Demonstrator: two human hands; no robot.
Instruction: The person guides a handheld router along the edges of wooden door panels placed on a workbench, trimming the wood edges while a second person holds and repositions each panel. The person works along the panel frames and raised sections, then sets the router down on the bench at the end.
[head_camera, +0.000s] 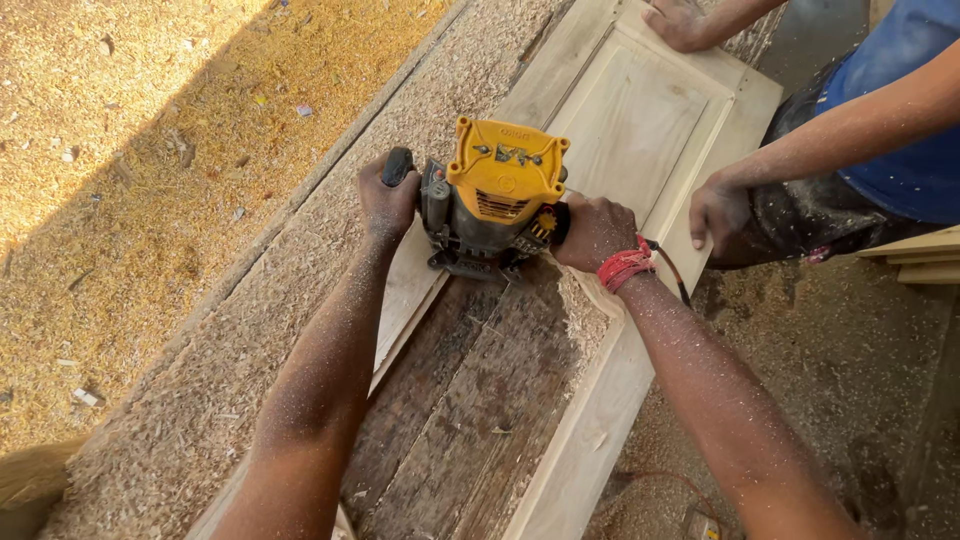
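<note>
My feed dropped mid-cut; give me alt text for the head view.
Both hands, left and right, grip the side handles of a yellow-topped power router resting on a pale panelled wooden door frame. A co-worker's hand presses the frame's far edge; sawdust covers everything.

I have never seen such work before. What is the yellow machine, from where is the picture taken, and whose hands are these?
The picture comes from a camera worn on the person's head, looking down at their own arms. Their left hand and right hand each grip a side handle of a yellow power tool, which looks like a wood router. It stands on a pale wooden door frame lying on a rough workbench. Sawdust covers the bench and the ground. A red thread is around the right wrist. At the upper right, a second person in blue presses two hands, one on the frame's side and the other on its far end.
</note>
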